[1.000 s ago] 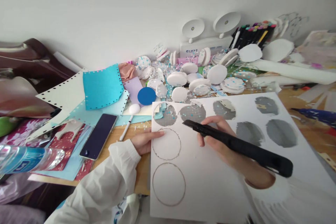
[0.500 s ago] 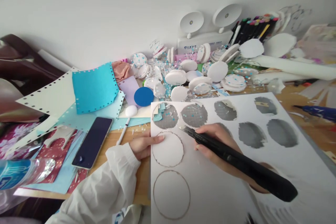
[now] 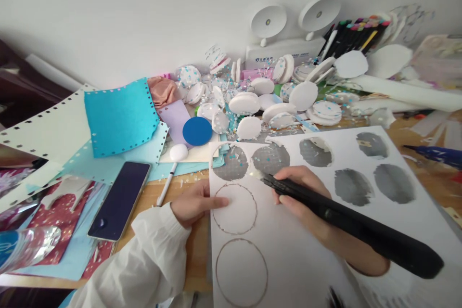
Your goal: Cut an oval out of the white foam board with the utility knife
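A white foam-like sheet (image 3: 288,231) lies before me, with several ragged round holes in its upper part that show a grey surface beneath. Two drawn circles mark its left side; the upper circle (image 3: 235,208) has a rough, scored outline. My left hand (image 3: 197,203) grips the sheet's left edge, thumb on top beside that circle, other fingers mostly hidden. My right hand (image 3: 303,190) is closed around a long black craft knife (image 3: 355,226). Its pale tip points left, close to the upper circle's top right; whether it touches the sheet I cannot tell.
Behind the sheet are piled white foam discs (image 3: 244,103) with blue confetti, a twin-head lamp (image 3: 285,50) and markers (image 3: 355,38). Leftward lie a phone (image 3: 120,200), a white pen (image 3: 166,185), a blue disc (image 3: 197,131), coloured sheets (image 3: 119,118) and a plastic bottle (image 3: 32,245).
The view has shifted slightly. My right hand and the knife have moved a little right in the picture along with the sheet. The left hand keeps its grip on the sheet's edge.
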Available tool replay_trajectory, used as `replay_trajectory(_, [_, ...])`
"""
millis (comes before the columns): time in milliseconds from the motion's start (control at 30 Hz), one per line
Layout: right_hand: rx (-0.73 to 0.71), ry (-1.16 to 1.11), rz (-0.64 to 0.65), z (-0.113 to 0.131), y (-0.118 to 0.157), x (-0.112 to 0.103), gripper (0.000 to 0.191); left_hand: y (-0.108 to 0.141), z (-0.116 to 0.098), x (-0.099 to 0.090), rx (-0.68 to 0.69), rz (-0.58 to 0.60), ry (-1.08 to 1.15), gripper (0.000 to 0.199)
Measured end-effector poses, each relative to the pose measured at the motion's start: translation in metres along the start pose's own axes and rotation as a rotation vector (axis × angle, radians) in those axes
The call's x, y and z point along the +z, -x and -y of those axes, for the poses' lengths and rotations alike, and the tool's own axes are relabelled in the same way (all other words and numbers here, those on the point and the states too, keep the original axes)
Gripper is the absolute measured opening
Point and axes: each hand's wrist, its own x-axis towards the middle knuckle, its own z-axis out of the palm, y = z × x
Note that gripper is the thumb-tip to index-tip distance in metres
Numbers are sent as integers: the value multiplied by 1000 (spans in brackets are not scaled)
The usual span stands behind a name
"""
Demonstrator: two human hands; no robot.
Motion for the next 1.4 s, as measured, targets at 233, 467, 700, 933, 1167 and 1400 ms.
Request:
replay_trajectory(233, [-115,-89,123,5,-23,11,20,-2,4,-2,-34,25,54,34])
replay_trajectory(467, [-182,-181,236,-6,-27,2,17,-1,3,-5,-53,38,42,33])
replay_trajectory(700, [-115,-178,267,-11,-30,3,17,0,2,0,-37,16,71,28])
replay_trajectory(933, [-234,-86,273,2,-37,5,17,0,3,-1,-39,-4,64,29])
replay_trajectory(1167, [-258,-18,374,-1,-46,2,19,-2,4,-3,-38,4,58,32])
replay_trajectory(1400, [-121,-33,422,-9,-48,-7,18,-2,0,2,-67,16,82,33])
